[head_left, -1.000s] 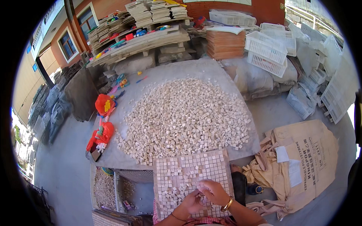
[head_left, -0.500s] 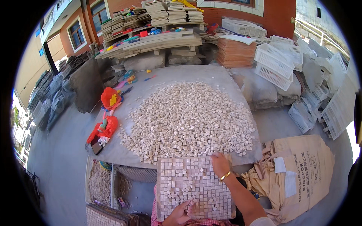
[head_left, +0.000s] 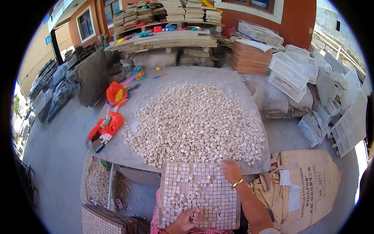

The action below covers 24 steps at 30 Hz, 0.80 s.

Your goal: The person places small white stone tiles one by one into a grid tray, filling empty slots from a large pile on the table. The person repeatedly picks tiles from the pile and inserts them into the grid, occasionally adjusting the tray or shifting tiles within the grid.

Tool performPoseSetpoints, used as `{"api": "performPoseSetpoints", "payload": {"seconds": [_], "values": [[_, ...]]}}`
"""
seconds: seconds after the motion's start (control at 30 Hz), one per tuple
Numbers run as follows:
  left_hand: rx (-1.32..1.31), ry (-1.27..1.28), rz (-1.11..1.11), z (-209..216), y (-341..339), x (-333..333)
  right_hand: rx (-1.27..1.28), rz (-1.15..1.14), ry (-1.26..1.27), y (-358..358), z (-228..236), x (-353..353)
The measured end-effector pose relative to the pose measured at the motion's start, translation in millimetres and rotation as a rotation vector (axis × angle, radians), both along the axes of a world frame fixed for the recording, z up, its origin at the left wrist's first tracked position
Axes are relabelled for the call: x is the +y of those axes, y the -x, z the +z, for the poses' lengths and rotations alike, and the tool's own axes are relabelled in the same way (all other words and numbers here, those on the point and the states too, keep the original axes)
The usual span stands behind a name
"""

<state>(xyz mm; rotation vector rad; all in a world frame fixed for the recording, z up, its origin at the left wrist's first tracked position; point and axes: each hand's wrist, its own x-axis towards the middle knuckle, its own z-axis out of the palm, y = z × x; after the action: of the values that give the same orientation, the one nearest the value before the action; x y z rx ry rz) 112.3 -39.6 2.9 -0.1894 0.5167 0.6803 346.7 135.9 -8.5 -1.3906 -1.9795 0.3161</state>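
A square grid board [head_left: 218,195] rests in front of me, many of its cells filled with small pale stone tiles. Loose tiles [head_left: 183,201] lie heaped over its left and lower middle part. At the board's top right corner, my right hand [head_left: 231,171] is closed in a pinch, with a gold bangle on the wrist; what is between its fingertips is too small to make out. Low on the board, my left hand [head_left: 187,221] is curled, palm partly up, with small pale stone tiles at its fingertips. Beyond the board spreads a big pile of stone tiles [head_left: 198,121].
The pile lies on a grey table [head_left: 136,89]. Red plastic bags [head_left: 113,124] and a dark phone [head_left: 97,145] sit at its left edge. A bin of tiles [head_left: 97,179] and stacked grid boards [head_left: 99,222] stand lower left; a tan sack [head_left: 311,183] lies right.
The view has shifted slightly, so the background sits a little further right. Both hands stay at nearly the same spots on the board, with the right fingers still at its top right corner.
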Motion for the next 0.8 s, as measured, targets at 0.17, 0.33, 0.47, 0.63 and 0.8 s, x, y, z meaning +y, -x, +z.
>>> {"api": "performPoseSetpoints", "payload": {"seconds": [0.17,0.33,0.47,0.63,0.8], "values": [[0.003,-0.043,0.011,0,0,1,-0.071,-0.015,0.222,4,21,-4],[0.002,-0.061,0.009,-4,1,3,-0.093,-0.044,0.099,5,13,1],[-0.032,-0.089,0.011,-10,3,3,-0.135,-0.047,0.085,3,3,7],[-0.020,-0.056,0.025,-3,5,4,-0.193,-0.033,0.132,4,5,14],[-0.037,-0.077,0.055,-1,6,4,-0.444,0.068,0.232,1,8,34]]}}
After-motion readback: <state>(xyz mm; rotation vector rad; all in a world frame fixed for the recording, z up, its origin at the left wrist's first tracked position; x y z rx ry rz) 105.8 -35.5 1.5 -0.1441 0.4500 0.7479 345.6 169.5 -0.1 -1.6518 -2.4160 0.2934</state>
